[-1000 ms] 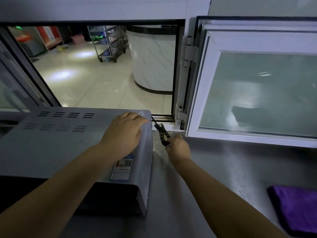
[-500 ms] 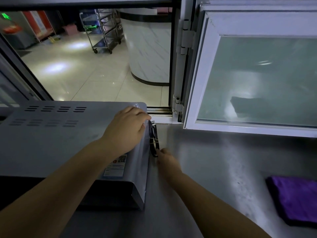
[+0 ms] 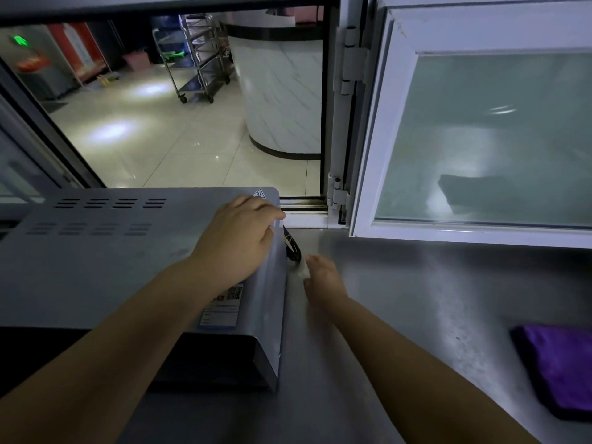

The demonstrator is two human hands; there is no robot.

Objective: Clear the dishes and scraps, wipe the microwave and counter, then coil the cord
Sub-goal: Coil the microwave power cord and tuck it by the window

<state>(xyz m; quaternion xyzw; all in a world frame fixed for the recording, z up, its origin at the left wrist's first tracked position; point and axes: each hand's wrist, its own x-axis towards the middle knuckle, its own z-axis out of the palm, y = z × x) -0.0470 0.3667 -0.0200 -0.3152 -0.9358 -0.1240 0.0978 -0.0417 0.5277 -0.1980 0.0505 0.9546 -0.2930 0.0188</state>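
Observation:
A silver microwave (image 3: 112, 251) stands on the steel counter (image 3: 400, 315) at the left. My left hand (image 3: 237, 241) rests on its top at the back right corner, fingertips reaching over the right edge. A coiled black cord (image 3: 293, 248) hangs against the microwave's right side, just below that corner. My right hand (image 3: 323, 277) is beside the microwave at counter level and pinches the lower end of the coil, where a small white piece shows at its fingertips. The rest of the cord is hidden behind the microwave.
A folded purple cloth (image 3: 557, 370) lies at the counter's right edge. A white-framed window sash (image 3: 480, 139) swings inward over the counter's back right. Behind the microwave an open hatch looks onto a tiled room with a steel trolley (image 3: 195, 59).
My right hand has brought the coiled cord from behind the back corner down against the microwave's right side. My left hand has stayed on the top corner.

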